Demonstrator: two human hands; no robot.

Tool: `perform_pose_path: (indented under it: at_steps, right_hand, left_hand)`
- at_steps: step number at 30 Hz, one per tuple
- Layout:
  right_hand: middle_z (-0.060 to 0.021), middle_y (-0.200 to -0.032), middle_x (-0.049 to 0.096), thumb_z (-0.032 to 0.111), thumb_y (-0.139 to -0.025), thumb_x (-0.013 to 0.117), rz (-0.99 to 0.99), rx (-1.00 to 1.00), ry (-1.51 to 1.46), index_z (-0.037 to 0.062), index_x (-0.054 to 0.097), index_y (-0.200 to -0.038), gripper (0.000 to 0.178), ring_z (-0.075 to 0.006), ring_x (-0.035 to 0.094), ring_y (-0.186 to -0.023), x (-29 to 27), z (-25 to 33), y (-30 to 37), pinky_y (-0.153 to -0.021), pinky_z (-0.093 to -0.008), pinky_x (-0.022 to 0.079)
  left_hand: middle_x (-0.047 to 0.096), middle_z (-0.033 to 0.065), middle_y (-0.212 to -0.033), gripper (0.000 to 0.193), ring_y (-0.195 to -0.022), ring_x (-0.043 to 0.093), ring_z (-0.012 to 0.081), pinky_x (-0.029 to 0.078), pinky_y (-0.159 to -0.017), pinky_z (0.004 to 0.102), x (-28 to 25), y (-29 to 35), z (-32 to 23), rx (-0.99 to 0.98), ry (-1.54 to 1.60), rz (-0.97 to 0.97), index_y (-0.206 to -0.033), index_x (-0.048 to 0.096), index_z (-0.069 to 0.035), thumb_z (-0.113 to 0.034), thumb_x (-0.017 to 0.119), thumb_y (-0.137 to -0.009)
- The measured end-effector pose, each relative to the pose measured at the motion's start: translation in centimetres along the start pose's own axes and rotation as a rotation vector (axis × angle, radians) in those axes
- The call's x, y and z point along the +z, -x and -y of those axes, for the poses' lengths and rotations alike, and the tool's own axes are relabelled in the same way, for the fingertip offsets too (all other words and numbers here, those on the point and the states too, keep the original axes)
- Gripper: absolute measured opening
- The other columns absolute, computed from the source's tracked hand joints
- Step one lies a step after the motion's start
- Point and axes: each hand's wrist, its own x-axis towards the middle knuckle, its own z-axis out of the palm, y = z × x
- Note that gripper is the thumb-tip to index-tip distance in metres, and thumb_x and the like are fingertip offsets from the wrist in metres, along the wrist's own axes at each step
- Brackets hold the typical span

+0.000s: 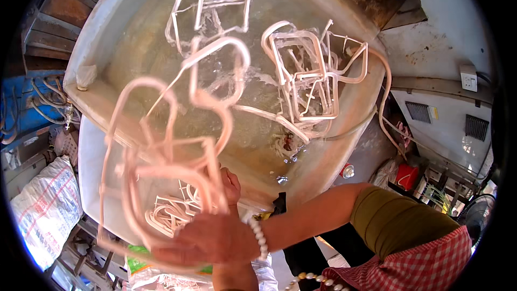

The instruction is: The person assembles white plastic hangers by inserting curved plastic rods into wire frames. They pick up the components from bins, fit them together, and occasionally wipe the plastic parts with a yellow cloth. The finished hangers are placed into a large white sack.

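A cluster of looped, pinkish-white plastic frames (161, 170), smeared by motion, is held up over the near edge of a water-filled tub (334, 156). My right hand (207, 237), with white beads at the wrist, crosses over my left forearm and closes on the lower part of the cluster. Farther up, my left hand (231, 186) has its fingers curled at the cluster's right edge, partly hidden behind it. In the water lie more wet plastic frames (307, 83) at the right and others (223, 0) at the far side. A thin strip seems to join some of them.
Below the held cluster, a white container (102, 194) has a pile of similar pieces (175, 207) in it. A woven sack (46, 205) stands at the left, a green-and-white bag (140, 264) at the bottom. An orange hose (388, 91) runs over the tub's right rim.
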Motion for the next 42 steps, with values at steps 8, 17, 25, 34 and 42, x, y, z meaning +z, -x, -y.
perform_pose_path:
  at_steps: [8, 17, 25, 34, 42]
  right_hand:
    - [-0.0085, -0.078, 0.065, 0.034, -0.094, 0.048, 0.731, 0.039, -0.591, 0.0111, 0.057, -0.108, 0.029, -0.0264, 0.064, -0.065, 4.0, 6.6, -1.1, -0.053, -0.0387, 0.05]
    - [-0.0172, -0.117, 0.05, 0.041, -0.079, 0.062, 0.621, 0.079, -0.442, 0.0071, 0.039, -0.129, 0.065, -0.0323, 0.049, -0.107, 10.2, -3.7, 0.2, -0.091, -0.0447, 0.039]
    - [-0.0197, -0.146, 0.031, 0.053, -0.067, 0.072, 0.321, 0.54, 0.563, 0.0023, 0.017, -0.145, 0.108, -0.0405, 0.028, -0.134, 2.3, -32.2, -12.4, -0.11, -0.0496, 0.023]
    - [-0.0216, -0.135, 0.046, 0.043, -0.073, 0.072, 0.634, 0.703, 0.657, 0.0001, 0.03, -0.141, 0.091, -0.0365, 0.045, -0.125, 6.8, -39.0, -12.2, -0.103, -0.0454, 0.037]
    - [-0.0175, -0.088, 0.065, 0.025, -0.077, 0.07, 0.273, 0.523, 0.38, 0.0055, 0.06, -0.102, 0.033, -0.0348, 0.063, -0.083, 2.0, -29.4, -9.4, -0.073, -0.0416, 0.05]
  left_hand:
    - [0.066, 0.0039, -0.101, 0.013, -0.114, 0.051, 0.0299, 0.014, -0.11, 0.0544, -2.0, -1.4, -2.7, -0.007, -0.287, 0.015, -0.076, 0.063, -0.01, -0.018, 0.053, -0.079]
    - [0.065, 0.003, -0.103, 0.007, -0.114, 0.051, 0.0279, 0.016, -0.109, 0.054, -2.3, -1.3, -2.4, 0.012, -0.254, -0.005, -0.076, 0.06, -0.012, -0.018, 0.056, -0.075]
    - [0.065, 0.0012, -0.101, 0.008, -0.112, 0.052, 0.0267, 0.015, -0.108, 0.0537, -2.0, -1.5, -2.5, 0.014, -0.205, 0.022, -0.078, 0.062, -0.013, -0.018, 0.056, -0.074]
    - [0.065, 0.0007, -0.101, 0.006, -0.112, 0.053, 0.0249, 0.016, -0.107, 0.0527, -1.8, -1.8, -2.5, 0.022, -0.16, -0.01, -0.079, 0.061, -0.013, -0.014, 0.058, -0.073]
    - [0.064, 0.0003, -0.104, 0.008, -0.113, 0.052, 0.024, 0.018, -0.107, 0.0549, -1.9, -1.4, -2.2, -0.001, -0.124, -0.006, -0.079, 0.059, -0.012, -0.016, 0.058, -0.072]
